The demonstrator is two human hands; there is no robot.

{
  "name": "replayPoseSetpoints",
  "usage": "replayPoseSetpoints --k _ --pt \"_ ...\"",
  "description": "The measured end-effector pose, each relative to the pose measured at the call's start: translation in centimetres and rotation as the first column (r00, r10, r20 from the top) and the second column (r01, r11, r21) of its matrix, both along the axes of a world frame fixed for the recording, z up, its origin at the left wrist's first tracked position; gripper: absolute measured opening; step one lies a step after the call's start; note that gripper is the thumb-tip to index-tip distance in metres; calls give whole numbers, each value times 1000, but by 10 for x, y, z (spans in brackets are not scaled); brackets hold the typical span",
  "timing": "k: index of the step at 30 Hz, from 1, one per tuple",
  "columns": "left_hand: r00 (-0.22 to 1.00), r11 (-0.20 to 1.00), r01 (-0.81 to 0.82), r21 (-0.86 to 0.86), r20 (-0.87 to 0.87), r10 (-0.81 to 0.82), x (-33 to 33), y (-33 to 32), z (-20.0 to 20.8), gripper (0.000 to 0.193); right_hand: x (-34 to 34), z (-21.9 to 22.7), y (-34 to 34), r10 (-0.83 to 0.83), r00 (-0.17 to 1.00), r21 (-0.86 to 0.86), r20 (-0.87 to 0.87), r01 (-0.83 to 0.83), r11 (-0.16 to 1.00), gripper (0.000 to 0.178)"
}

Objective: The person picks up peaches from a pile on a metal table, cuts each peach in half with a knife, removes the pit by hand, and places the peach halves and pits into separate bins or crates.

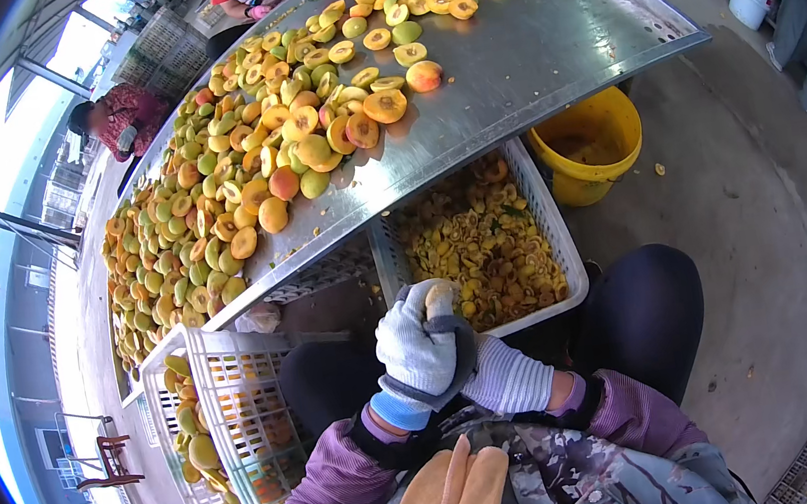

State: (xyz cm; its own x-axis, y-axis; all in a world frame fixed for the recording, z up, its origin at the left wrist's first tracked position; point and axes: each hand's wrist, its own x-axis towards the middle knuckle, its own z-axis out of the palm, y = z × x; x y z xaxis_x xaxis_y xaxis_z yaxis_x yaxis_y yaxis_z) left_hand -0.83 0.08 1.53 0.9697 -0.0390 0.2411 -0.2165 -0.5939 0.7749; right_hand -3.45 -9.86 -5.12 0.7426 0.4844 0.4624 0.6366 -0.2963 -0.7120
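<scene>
My left hand (414, 345), in a white knit glove with a blue cuff, is closed against my right hand in front of my lap. The right hand (511, 374), in a striped white and grey glove, is closed too and partly covered by the left. A yellowish patch shows at the fingertips; whether it is fruit or a stained glove, I cannot tell. Just beyond the hands stands a white plastic crate (578, 276) full of brownish-yellow fruit scraps (489, 252). Halved and whole peaches (293, 130) lie heaped on the metal table (520, 51) above.
A white basket (235, 358) holding peach halves (202, 450) stands at my left knee. Beside the scrap crate is a yellow bucket (597, 183). The table's metal edge overhangs the crate. Two people work across the table; a white bucket (749, 3) stands far right.
</scene>
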Motion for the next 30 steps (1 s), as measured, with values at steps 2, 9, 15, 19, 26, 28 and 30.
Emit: replayPoseSetpoints --k 2,9,15,19,26,28,30 --pt "947 983 26 -180 -311 -82 8 8 9 51 -1 9 -12 133 919 109 -370 -99 989 30" --pt "827 945 186 -271 -477 -299 22 18 16 42 -7 29 -10 303 636 371 -710 -29 928 16" --pt "805 800 203 -565 -369 -465 23 29 10 57 -2 36 -27 589 62 590 -806 4 807 18" --pt "883 730 50 -682 -311 -351 14 24 -9 62 -1 68 -21 441 204 459 -874 53 887 17" --pt "927 900 263 -349 -167 -336 7 35 7 47 -2 50 -17 540 384 556 -749 -81 828 19" --pt "924 797 110 -594 -235 -302 5 20 19 54 -1 52 -26 624 80 623 -777 -46 781 22" --pt "904 660 100 -744 -209 -373 7 13 9 59 -1 51 -27 674 -4 674 -738 -24 738 22"
